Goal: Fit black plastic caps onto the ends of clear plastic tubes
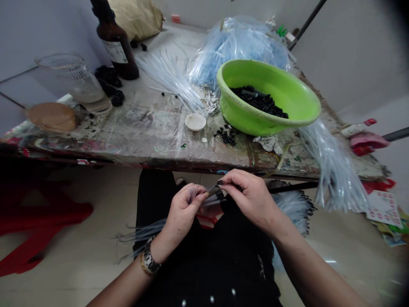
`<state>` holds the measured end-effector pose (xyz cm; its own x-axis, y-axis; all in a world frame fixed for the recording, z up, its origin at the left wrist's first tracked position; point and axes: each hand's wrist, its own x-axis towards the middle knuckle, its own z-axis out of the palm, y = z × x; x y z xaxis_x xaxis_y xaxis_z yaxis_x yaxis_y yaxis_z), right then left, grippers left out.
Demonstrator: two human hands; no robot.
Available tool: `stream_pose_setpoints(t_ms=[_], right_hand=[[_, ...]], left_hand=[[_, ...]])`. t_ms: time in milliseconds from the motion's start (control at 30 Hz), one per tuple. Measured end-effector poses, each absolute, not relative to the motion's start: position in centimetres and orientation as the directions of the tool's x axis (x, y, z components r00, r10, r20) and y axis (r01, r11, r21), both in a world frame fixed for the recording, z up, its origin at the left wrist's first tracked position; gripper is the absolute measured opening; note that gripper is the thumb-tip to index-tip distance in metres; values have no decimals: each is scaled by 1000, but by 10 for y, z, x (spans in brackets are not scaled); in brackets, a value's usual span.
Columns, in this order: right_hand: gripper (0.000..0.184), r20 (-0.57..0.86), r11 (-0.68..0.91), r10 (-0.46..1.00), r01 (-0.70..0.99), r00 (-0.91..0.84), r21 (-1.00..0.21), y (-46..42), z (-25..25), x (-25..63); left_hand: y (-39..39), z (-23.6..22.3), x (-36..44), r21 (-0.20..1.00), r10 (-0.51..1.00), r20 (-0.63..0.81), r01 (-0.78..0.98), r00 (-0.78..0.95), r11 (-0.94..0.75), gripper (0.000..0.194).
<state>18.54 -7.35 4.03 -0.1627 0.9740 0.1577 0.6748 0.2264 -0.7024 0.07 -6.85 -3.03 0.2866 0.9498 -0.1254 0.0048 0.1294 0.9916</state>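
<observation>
Over my lap, my left hand [187,204] is closed around a bundle of thin clear plastic tubes [150,230], whose loose ends trail out to the left past the wrist. Between the two hands the tube ends point to the right, and some carry dark tips. My right hand [246,194] pinches a small black fitting [220,183] at the end of one tube, thumb and forefinger pressed together. The fingers partly hide this fitting, so I cannot tell how far it sits on the tube.
A green basin [268,123] of small black pieces [258,102] stands on the worn table [134,145]. Near it lie tube bundles [172,81], a white lid [195,122] and loose black pieces [225,135]. A brown bottle [116,47] and a glass jug [81,85] stand left.
</observation>
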Motion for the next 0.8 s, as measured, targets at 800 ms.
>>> stream_pose_setpoints(t_ms=[800], right_hand=[[13,146,200,980,645,-138,-738,-84,44,187]], left_hand=[[-68,-25,0,997,950,-73,39,302,64,10]])
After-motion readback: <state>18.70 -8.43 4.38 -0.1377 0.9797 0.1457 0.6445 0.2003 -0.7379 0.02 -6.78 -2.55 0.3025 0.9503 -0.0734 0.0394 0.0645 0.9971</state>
